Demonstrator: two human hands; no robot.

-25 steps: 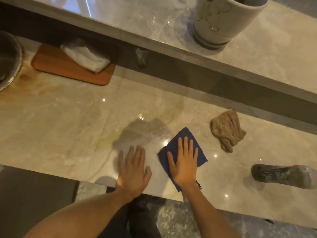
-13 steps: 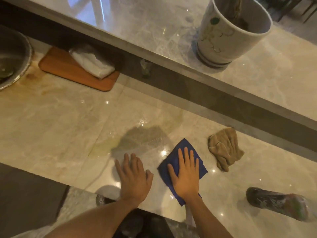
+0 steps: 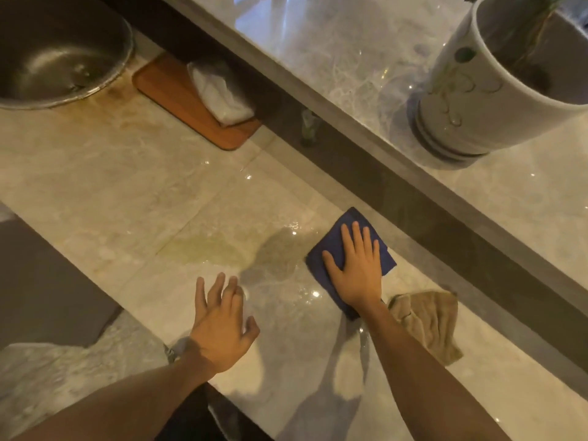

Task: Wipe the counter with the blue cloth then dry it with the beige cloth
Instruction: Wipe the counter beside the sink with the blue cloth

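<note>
My right hand [image 3: 356, 268] presses flat on the folded blue cloth [image 3: 337, 240], which lies on the marble counter [image 3: 133, 192] near the dark back ledge. My left hand [image 3: 219, 326] hovers or rests with fingers spread on the counter near its front edge, holding nothing. A crumpled beige cloth [image 3: 429, 323] lies on the counter just right of my right forearm. A yellowish wet patch [image 3: 206, 249] shows on the counter left of the blue cloth.
A metal basin [image 3: 54, 52] stands at the far left. Behind it a wooden board [image 3: 178, 106] carries a white folded cloth [image 3: 219, 93]. A raised marble ledge [image 3: 334, 52] holds a large white plant pot [image 3: 496, 87] at the right.
My right hand has pushed the blue cloth away from me toward the back ledge, past the beige cloth. My left hand has lifted its fingers slightly. The view has shifted left.
</note>
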